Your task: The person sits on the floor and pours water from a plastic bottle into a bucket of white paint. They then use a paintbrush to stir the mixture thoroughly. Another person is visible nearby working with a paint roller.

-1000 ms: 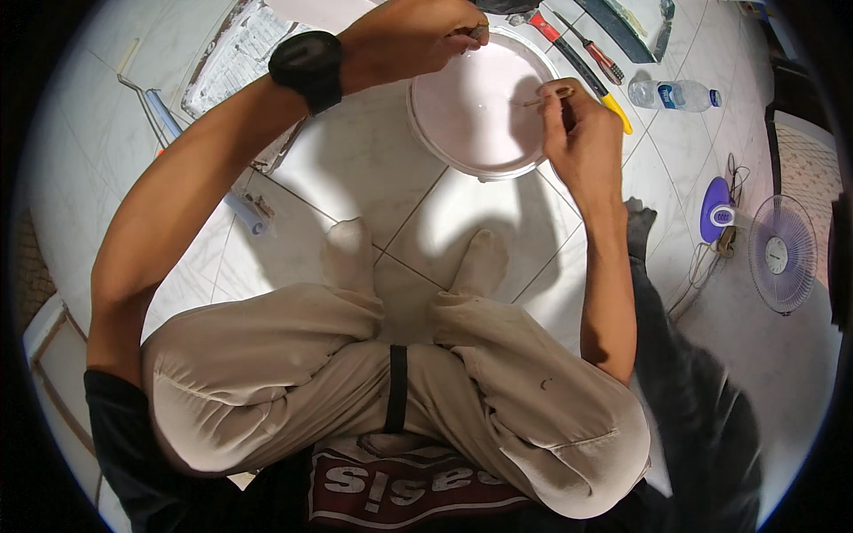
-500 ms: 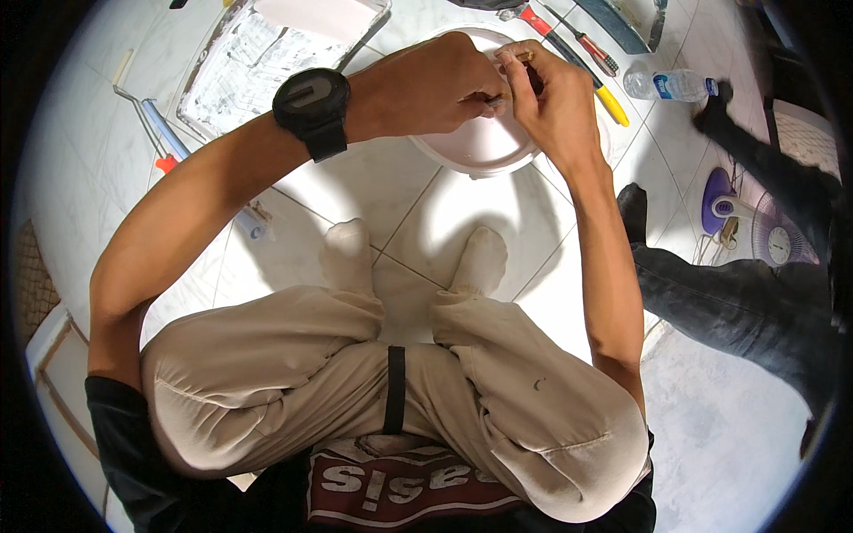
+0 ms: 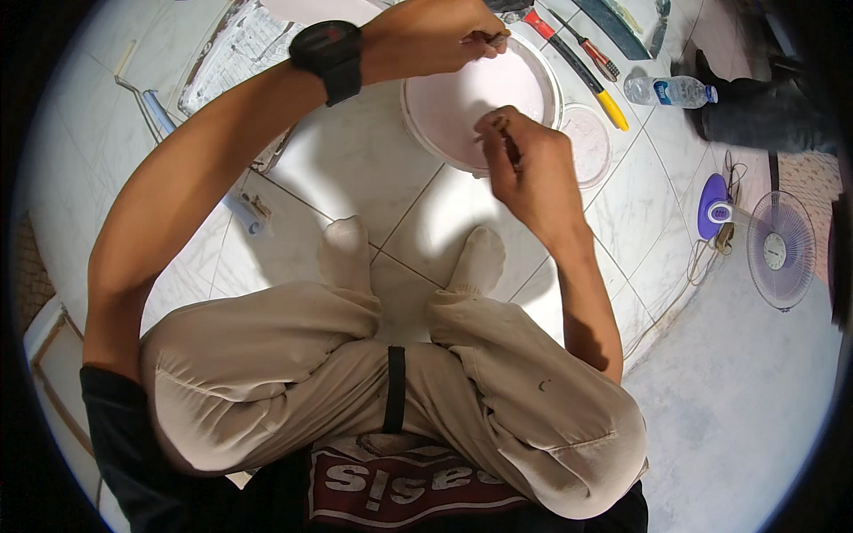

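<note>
A white bucket (image 3: 410,124) of smooth, pale pink paint (image 3: 444,102) stands on the floor beyond my feet. My left hand (image 3: 458,37), with a black watch (image 3: 327,55) on its wrist, is above the bucket's far side. Its fingers are pinched, and a small brownish bit shows at the tips. Nearer to me, my right hand (image 3: 533,169) is over the bucket's near right side, its fingers curled closed with something small and brownish between them. What either hand holds is too small to name. A clear gap separates the hands.
Left: a paint-smeared tray (image 3: 233,67) and a blue-handled roller (image 3: 160,114). Right of the bucket: a round lid (image 3: 588,147), a red-and-yellow-handled tool (image 3: 577,71), a screwdriver (image 3: 597,55), a water bottle (image 3: 668,91) and a fan (image 3: 780,251). Another person's dark-trousered leg (image 3: 769,115) is behind the bottle.
My hands were together over the bucket and are now apart. The left moved away from me, the right came nearer. The other person's legs shifted away, uncovering the fan and floor.
</note>
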Demonstrator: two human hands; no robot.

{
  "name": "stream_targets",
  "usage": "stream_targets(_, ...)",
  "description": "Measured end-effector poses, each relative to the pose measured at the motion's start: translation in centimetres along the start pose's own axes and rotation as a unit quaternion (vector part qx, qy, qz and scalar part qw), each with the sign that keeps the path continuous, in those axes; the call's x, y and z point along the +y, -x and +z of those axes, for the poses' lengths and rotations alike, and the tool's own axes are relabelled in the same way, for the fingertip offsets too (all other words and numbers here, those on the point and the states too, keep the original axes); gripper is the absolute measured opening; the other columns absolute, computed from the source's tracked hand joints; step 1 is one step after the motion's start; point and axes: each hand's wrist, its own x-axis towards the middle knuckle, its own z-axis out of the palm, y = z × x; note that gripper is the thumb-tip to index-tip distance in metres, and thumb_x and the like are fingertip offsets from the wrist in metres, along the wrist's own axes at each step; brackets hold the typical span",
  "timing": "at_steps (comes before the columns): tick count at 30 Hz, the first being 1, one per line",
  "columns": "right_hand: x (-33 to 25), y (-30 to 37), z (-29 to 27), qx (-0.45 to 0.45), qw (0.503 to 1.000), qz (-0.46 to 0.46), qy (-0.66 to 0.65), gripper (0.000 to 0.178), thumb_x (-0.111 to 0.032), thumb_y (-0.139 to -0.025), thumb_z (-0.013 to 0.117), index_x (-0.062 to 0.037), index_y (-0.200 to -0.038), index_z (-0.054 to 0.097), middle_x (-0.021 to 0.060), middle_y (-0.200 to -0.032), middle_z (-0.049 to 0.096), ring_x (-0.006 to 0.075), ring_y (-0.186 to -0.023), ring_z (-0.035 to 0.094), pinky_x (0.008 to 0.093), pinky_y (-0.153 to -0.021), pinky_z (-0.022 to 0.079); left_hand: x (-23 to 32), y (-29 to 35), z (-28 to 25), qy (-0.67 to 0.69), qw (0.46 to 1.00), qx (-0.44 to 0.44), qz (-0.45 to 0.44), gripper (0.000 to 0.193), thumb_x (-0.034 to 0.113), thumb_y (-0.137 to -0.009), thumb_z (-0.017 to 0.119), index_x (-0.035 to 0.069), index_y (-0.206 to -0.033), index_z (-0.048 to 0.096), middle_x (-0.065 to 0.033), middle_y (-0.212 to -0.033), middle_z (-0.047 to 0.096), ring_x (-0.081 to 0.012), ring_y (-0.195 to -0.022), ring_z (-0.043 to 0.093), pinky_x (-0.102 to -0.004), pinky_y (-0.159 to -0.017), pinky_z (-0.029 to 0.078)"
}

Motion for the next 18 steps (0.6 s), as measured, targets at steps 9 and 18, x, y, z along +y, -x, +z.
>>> stream_targets(9,0.3,-2.9,3.0,0.080,0.994,-0.064,-0.038,0.014,0.000,-0.094,0.066,0.0021,-0.108,0.070,0.0255,-0.101,0.072,0.0444,-0.088,0.073,0.0478,-0.077,0.057,0.4,-3.2,1.1,0.087,0.995,-0.050,0.011,0.020,0.011,-0.089,0.074,-0.008,-0.087,0.071,-0.0259,-0.079,0.070,-0.0358,-0.068,0.069,-0.0435,-0.066,0.053)
stream_targets(18,-1.1,-1.6,1.1,-0.014,0.997,0.018,-0.075,0.012,-0.001,-0.096,0.065,0.0039,-0.105,0.072,0.0262,-0.094,0.074,0.0441,-0.084,0.073,0.0463,-0.074,0.057,-0.9,-1.8,-0.5,0.057,0.997,-0.044,-0.025,0.020,0.010,-0.089,0.071,-0.009,-0.097,0.074,-0.0278,-0.088,0.073,-0.0383,-0.080,0.074,-0.0436,-0.072,0.056)
